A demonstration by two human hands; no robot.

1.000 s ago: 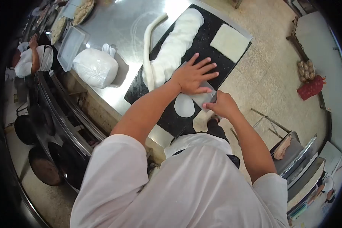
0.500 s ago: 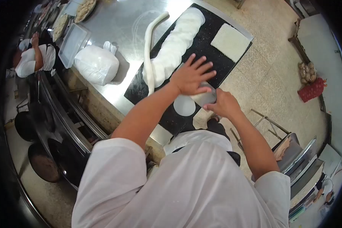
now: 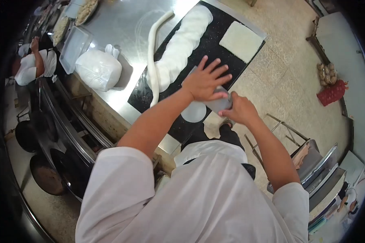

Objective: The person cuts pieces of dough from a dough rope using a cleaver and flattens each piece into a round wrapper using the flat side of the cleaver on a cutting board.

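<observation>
My left hand (image 3: 206, 84), fingers spread, lies flat on top of a broad metal cleaver (image 3: 220, 104). My right hand (image 3: 244, 110) is closed around the cleaver's handle end, which the fingers mostly hide. What lies under the blade cannot be seen. Beside the blade, a thin round dough wrapper (image 3: 194, 112) rests on the black board (image 3: 213, 47). Farther up the board, many round dough wrappers (image 3: 181, 43) overlap in a long row. A rope of dough (image 3: 151, 52) runs along their left side, over the board's edge.
A folded white cloth (image 3: 241, 42) lies at the board's far right corner. On the steel table (image 3: 123, 24) are a tied white plastic bag (image 3: 98, 69) and a clear plastic tub (image 3: 74, 48). Another person (image 3: 35, 62) stands at the left. A metal-framed stool (image 3: 286, 129) stands at the right.
The view has shifted slightly, so the board and dough appear a little farther left. Both hands stay on the cleaver; the blade's angle looks slightly changed.
</observation>
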